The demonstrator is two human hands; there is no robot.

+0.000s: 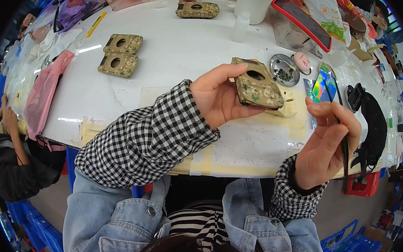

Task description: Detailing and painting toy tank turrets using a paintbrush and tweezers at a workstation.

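Head view: left hand (215, 96) curls round a camouflage shell (261, 93), round-holed on top, near the tabletop's (170, 43) front edge; right hand (324, 147), half-closed, grips a slim dark tool (346, 159).

My left hand (213, 96) holds a camouflage-patterned shell (262, 91), oval opening uppermost. My right hand (324, 147) grips a slim dark tool (345, 149), apart from the shell. Near the shell: a round dish (273, 61) containing small dark parts (286, 76). Two similar shells (128, 67) lie together at left.
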